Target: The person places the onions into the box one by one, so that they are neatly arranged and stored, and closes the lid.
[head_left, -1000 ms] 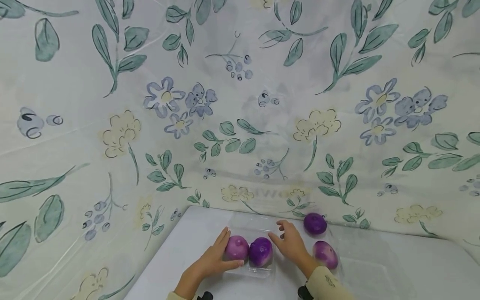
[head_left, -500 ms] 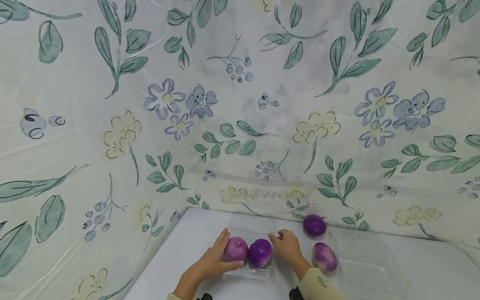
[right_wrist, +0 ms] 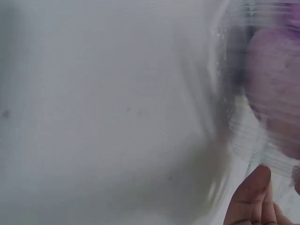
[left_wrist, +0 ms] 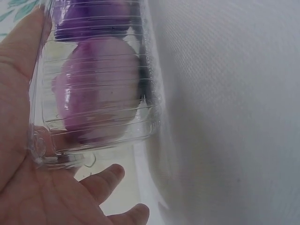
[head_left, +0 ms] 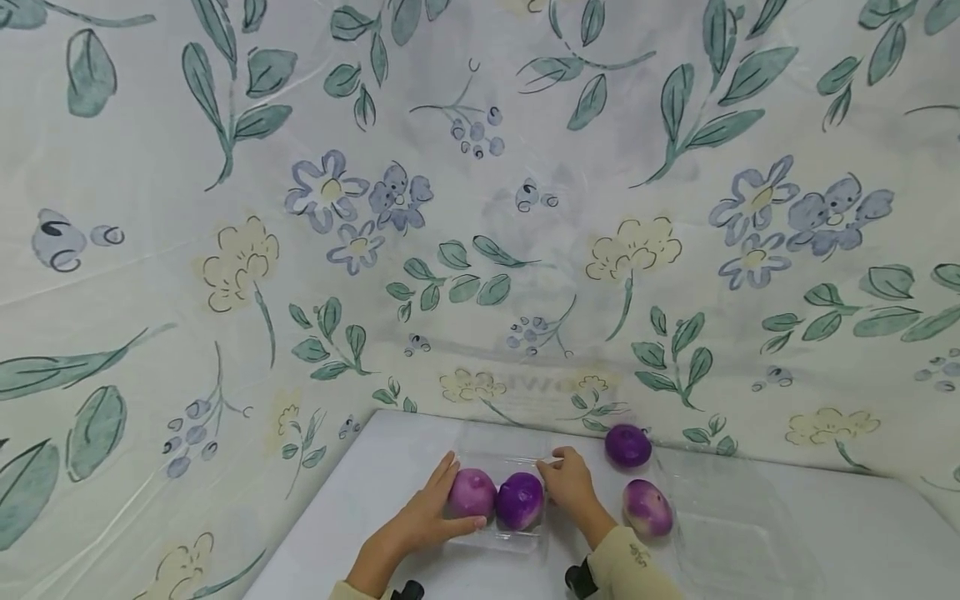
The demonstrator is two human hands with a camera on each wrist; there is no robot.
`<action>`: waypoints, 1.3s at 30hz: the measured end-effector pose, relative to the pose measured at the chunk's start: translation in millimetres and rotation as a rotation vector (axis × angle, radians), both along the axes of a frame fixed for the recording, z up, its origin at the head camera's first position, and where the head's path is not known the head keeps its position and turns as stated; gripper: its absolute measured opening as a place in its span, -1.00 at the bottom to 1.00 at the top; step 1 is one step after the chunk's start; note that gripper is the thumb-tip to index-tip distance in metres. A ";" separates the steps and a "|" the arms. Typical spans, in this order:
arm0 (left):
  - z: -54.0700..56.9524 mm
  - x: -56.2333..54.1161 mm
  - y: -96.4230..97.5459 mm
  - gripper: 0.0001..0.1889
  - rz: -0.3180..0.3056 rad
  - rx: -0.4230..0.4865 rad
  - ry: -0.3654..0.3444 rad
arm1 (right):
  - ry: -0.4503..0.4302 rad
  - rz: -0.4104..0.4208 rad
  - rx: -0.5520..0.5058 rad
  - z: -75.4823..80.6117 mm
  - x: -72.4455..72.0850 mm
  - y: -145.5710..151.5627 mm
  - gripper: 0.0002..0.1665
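Note:
Two red onions, a pinkish one (head_left: 472, 492) and a deep purple one (head_left: 521, 501), sit side by side in a clear plastic container (head_left: 498, 540). My left hand (head_left: 433, 510) lies spread along its left end, thumb at the near side and the other fingers reaching toward the back. In the left wrist view the palm is against the ribbed wall of the container (left_wrist: 101, 147), with two fingers extending below it. My right hand (head_left: 572, 486) pinches at the container's far right corner, thumb and forefinger close together. In the right wrist view its fingertips (right_wrist: 258, 180) are right at the clear edge.
Two more red onions, one dark purple (head_left: 627, 446) and one purple and white (head_left: 647, 507), rest right of my right hand. Beyond them lies another clear plastic container (head_left: 738, 533) on the white table (head_left: 348, 475). A leaf-and-flower patterned sheet (head_left: 480, 250) hangs behind.
My right hand's raised, parted fingers have come together at the container's far right corner, and the hand has moved slightly left. The left hand stays in place.

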State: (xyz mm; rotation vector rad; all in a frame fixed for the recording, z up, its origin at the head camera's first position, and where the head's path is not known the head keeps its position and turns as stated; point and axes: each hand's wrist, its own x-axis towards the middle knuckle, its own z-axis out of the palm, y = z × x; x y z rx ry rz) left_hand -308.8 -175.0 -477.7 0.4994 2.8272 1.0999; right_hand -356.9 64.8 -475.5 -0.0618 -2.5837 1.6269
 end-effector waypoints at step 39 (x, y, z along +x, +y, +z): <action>-0.4 0.8 0.0 0.19 -0.009 0.045 -0.036 | 0.237 0.106 0.201 0.1 10.5 9.5 -0.50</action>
